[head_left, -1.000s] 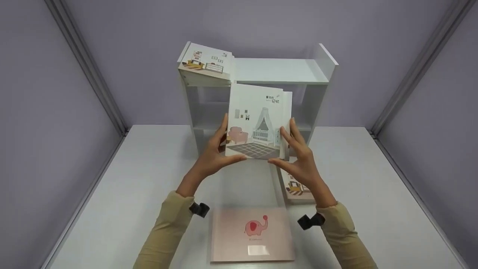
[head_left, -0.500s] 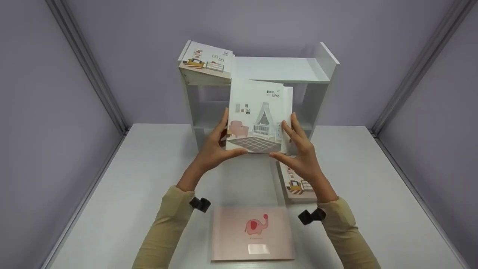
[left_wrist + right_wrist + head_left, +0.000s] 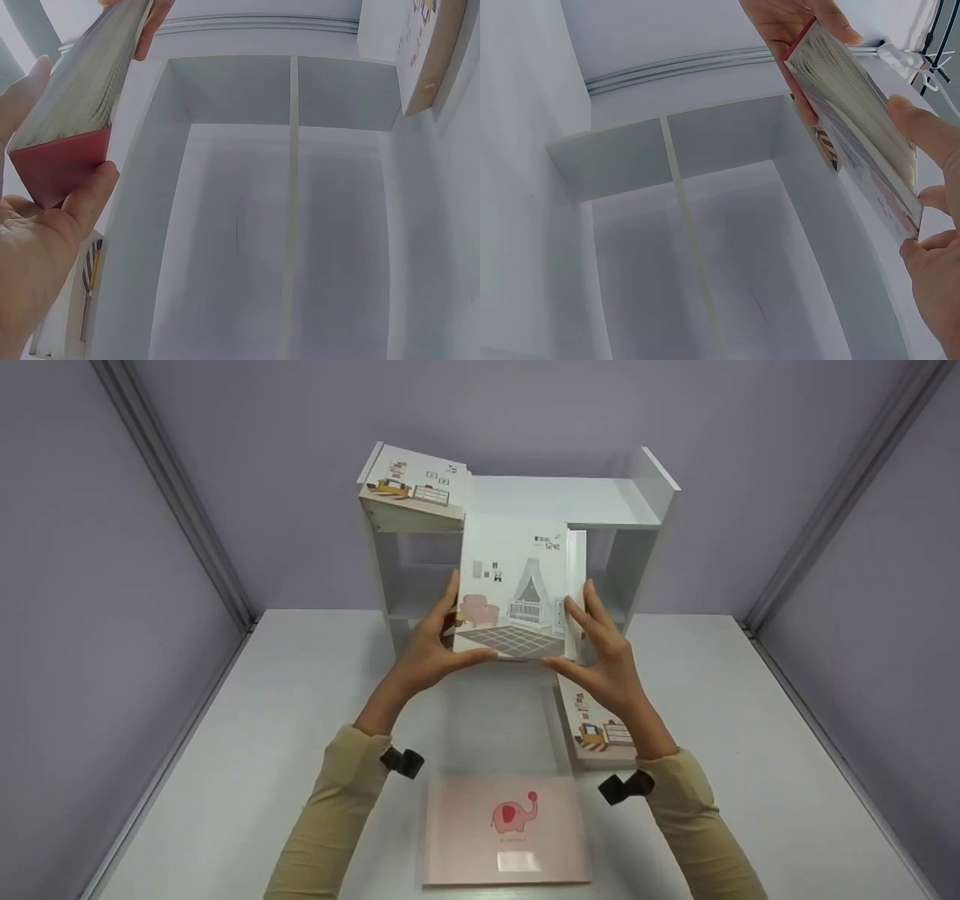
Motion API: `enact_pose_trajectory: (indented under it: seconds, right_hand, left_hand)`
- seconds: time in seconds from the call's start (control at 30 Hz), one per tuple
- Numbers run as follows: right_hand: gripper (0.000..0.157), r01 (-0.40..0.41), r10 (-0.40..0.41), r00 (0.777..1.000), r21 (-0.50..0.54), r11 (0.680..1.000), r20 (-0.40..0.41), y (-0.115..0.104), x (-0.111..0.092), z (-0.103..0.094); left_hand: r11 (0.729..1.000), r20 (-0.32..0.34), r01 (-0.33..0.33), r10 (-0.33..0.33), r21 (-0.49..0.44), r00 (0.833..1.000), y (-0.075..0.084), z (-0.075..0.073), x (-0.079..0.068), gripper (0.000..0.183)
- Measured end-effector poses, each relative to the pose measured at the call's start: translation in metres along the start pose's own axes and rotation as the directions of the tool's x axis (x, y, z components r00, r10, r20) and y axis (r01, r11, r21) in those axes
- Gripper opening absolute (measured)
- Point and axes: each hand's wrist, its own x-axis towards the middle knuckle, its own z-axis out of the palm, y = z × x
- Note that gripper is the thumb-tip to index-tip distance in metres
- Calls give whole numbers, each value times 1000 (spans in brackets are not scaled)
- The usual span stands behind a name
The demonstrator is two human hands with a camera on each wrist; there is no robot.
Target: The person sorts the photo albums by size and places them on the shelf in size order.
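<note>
Between both hands is a thick white book (image 3: 514, 592), its cover printed with a crib, a pink armchair and a grey rug. My left hand (image 3: 427, 652) grips the book's left side, thumb along the near edge. On the other side my right hand (image 3: 604, 656) holds the right edge, thumb below and fingers at the side. The book is in front of a white shelf unit (image 3: 562, 499), overlapping its top front edge in the head view. In the left wrist view, the book (image 3: 86, 82) shows a red end and many page edges. Both wrist views show shelf compartments beyond.
Another illustrated book (image 3: 416, 484) leans on the shelf's top left. A similar book (image 3: 600, 735) lies on the white table (image 3: 300, 697), partly behind the right forearm. A pink elephant book (image 3: 510, 829) lies in front. Grey walls enclose the sides and back.
Both hands have carried the white book a little farther up and forward, toward the shelf's top edge. The other books stay where they were.
</note>
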Motion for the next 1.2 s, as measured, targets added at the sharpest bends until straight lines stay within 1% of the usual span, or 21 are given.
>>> enact_pose_trajectory:
  seconds: [0.17,0.43,0.7,0.77,1.0,1.13,1.2]
  right_hand:
    - [74,-18,18,1000,29,999,6,1,2,-1]
    - [72,-40,40,999,25,999,5,2,5,-2]
    - [73,-131,133,991,125,983,-10,4,10,-4]
    - [73,-140,143,990,140,980,-13,7,11,-5]
    - [71,-158,168,985,218,963,-29,38,11,-3]
    - [70,-147,158,987,230,962,-29,41,12,-3]
    - [70,-145,155,987,227,963,-29,41,14,-4]
  left_hand:
    - [999,-8,38,-38,-6,999,3,0,3,107]
    - [999,-23,42,-43,-10,999,6,-1,7,104]
    - [998,-50,47,-49,-48,998,8,-1,12,100]
    - [997,-50,46,-49,-54,998,8,-1,13,100]
    - [997,-49,20,-24,-75,999,10,1,14,100]
    - [996,-49,3,-7,-85,999,8,1,16,100]
    - [996,-53,-12,7,-89,999,1,1,19,101]
